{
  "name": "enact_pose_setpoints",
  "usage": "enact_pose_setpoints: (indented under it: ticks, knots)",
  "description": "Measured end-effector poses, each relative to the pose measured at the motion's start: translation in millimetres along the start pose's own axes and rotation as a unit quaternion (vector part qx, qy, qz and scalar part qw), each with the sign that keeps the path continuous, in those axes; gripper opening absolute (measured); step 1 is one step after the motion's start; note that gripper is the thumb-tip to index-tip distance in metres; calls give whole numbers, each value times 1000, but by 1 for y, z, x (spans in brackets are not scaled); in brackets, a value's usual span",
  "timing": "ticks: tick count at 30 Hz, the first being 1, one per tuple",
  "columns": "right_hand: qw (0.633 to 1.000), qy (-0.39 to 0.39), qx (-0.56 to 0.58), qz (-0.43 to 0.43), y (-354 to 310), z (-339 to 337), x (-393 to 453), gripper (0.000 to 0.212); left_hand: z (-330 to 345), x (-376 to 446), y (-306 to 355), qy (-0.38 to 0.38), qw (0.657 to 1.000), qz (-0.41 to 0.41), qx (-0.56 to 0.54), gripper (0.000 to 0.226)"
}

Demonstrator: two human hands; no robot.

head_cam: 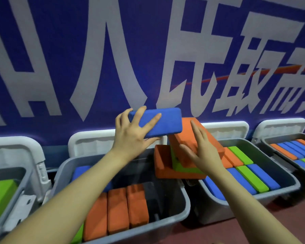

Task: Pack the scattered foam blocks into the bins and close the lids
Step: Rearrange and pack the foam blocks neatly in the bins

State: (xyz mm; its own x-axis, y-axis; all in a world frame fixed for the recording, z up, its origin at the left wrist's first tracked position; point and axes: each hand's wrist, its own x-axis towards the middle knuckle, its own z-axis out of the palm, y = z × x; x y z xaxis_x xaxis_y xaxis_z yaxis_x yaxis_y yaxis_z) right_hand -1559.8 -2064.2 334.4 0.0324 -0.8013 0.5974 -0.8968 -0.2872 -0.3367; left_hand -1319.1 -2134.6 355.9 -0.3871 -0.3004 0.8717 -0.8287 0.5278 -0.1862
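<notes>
My left hand (132, 132) grips a blue foam block (163, 123), fingers spread over its top and thumb under it, held above the middle grey bin (181, 206). My right hand (201, 148) lies with straight fingers on the side of a tilted orange block (187, 136). That block tops a loose pile with a green block (180, 166) and another orange block (163, 164), perched on the rims between the middle bin and the right bin (289, 187). Three orange blocks (118, 208) stand on edge inside the middle bin.
Four open grey bins stand in a row on a reddish floor, white lids (225, 129) tipped back against a blue banner wall. The right bin holds blue, green and orange blocks in rows. The far left bin (16, 192) holds a green block; the far right bin (278, 147) is nearly full.
</notes>
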Motion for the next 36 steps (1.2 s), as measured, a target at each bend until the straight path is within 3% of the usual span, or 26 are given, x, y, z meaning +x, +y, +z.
enact_pose_setpoints:
  ticks: [2,5,11,16,23,28,32,36]
  knots:
    - [995,-39,-85,17,18,6,-11,82,5,-14,2,-22,999,-45,-1,55]
    - [972,-93,-214,-29,40,15,-23,85,16,-33,8,-69,993,-99,8,54]
    - [943,-103,-310,-67,44,27,-23,106,33,-52,29,-87,983,-158,18,52]
    - [949,-25,-290,-119,29,22,-17,94,26,-53,22,-73,979,-190,17,50]
    - [959,91,-168,-210,-50,28,28,70,-10,-52,-23,-43,969,-237,49,50]
    - [939,145,-141,-277,-110,46,52,57,-45,-67,-72,-16,963,-261,72,52]
    - [934,136,-140,-298,-149,65,56,50,-69,-91,-98,-8,947,-307,91,51]
    - [957,100,-124,-241,-177,83,40,46,-82,-115,-97,-61,918,-385,71,54]
